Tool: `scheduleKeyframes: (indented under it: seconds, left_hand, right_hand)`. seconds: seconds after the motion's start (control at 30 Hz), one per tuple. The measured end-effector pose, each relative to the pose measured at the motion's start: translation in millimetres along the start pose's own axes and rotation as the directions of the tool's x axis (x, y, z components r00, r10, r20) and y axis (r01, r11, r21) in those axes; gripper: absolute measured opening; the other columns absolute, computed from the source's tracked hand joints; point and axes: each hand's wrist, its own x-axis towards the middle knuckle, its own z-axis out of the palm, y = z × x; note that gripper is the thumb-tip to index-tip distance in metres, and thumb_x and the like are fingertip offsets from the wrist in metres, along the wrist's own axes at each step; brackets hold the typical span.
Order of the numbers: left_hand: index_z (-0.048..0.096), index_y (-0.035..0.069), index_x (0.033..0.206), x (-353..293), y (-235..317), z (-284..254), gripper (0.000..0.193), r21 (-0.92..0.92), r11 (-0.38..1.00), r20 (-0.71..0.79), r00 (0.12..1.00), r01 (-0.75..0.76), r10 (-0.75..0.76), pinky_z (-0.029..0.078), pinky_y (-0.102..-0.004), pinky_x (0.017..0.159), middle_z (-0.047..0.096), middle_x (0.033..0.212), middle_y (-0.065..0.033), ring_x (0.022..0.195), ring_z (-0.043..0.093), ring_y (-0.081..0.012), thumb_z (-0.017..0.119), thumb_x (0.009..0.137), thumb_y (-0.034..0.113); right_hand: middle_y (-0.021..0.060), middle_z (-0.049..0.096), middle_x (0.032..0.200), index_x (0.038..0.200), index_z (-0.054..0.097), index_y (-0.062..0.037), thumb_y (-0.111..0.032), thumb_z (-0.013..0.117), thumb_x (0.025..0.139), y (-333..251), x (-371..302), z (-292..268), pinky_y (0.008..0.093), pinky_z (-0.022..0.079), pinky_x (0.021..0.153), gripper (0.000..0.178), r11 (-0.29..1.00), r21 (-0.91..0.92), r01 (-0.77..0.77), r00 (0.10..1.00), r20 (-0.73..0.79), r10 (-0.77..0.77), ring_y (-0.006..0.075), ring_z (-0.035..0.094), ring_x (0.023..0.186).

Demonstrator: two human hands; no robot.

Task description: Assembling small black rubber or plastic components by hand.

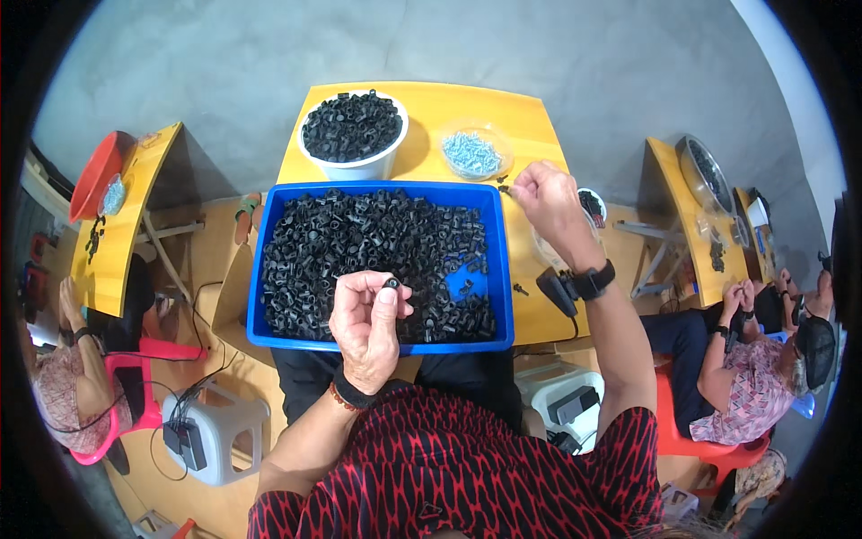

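Between the thumb and fingers of my left hand (pixel 366 319) is a small black plastic part (pixel 391 283) with a round end, held over a blue tray (pixel 507 314). The tray holds a great many similar loose black parts (pixel 346 242). My right hand (pixel 546 199) is over the yellow table (pixel 530 238), right of the tray's far corner. Its fingertips are pinched together beside a few small dark pieces (pixel 503 180) on the tabletop. Whatever sits in that pinch is too small to make out.
Behind the tray stand a white bucket (pixel 359 169) heaped with black parts and a clear bowl (pixel 471 151) of light-blue screw-like pieces. A small dark piece (pixel 520 289) lies near the table's right side. People sit at yellow side tables (pixel 135 220) left and right.
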Motion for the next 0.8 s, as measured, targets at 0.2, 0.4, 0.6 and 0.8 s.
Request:
scheduleKeyframes:
  seconds: [0.2, 0.4, 0.6, 0.8]
  left_hand:
    - [0.052, 0.003, 0.111, -1, -1, 0, 0.014, -0.041, 0.999, -0.017, 0.999, 0.033, -0.033, 0.053, -0.0250, 0.066, 0.065, 0.091, -0.0098, 0.072, 0.061, -0.0122, 0.057, 0.100, 0.010]
    - [0.052, 0.001, 0.112, 1, 0, -2, 0.015, -0.045, 0.997, 0.038, 0.998, 0.058, -0.056, 0.056, -0.0248, 0.069, 0.062, 0.092, -0.0065, 0.082, 0.064, -0.0114, 0.058, 0.100, 0.009]
    - [0.052, 0.003, 0.111, -1, 0, 2, 0.014, -0.044, 0.998, 0.002, 0.999, 0.051, -0.051, 0.053, -0.0249, 0.067, 0.065, 0.091, -0.0101, 0.072, 0.062, -0.0122, 0.057, 0.100, 0.010]
    - [0.052, 0.002, 0.111, -1, 0, -1, 0.014, -0.025, 0.998, 0.009, 0.998, 0.054, -0.054, 0.053, -0.0248, 0.066, 0.065, 0.091, -0.0102, 0.071, 0.061, -0.0120, 0.057, 0.100, 0.009]
  right_hand:
    - [0.0176, 0.063, 0.086, 0.088, 0.063, 0.0006, -0.008, 0.067, 0.084, -22, -19, 12, 0.0438, 0.052, 0.074, 0.010, 0.977, 0.213, 0.006, 1.000, 0.029, -0.012, 0.0351, 0.063, 0.082]
    - [0.0076, 0.059, 0.079, 0.081, 0.066, -0.0066, -0.009, 0.067, 0.078, -54, -55, 21, 0.0387, 0.045, 0.075, 0.004, 0.845, -0.035, 0.533, 0.764, 0.449, -0.463, 0.0270, 0.062, 0.081]
    - [0.0090, 0.061, 0.082, 0.076, 0.064, -0.0080, -0.010, 0.064, 0.075, -54, -64, 29, 0.0402, 0.042, 0.076, 0.002, 0.824, -0.060, 0.564, 0.676, 0.606, -0.418, 0.0264, 0.063, 0.083]
    - [0.0096, 0.061, 0.082, 0.079, 0.063, -0.0072, -0.010, 0.064, 0.077, -54, -70, 37, 0.0399, 0.043, 0.075, 0.003, 0.850, -0.081, 0.520, 0.717, 0.581, -0.384, 0.0276, 0.063, 0.081]
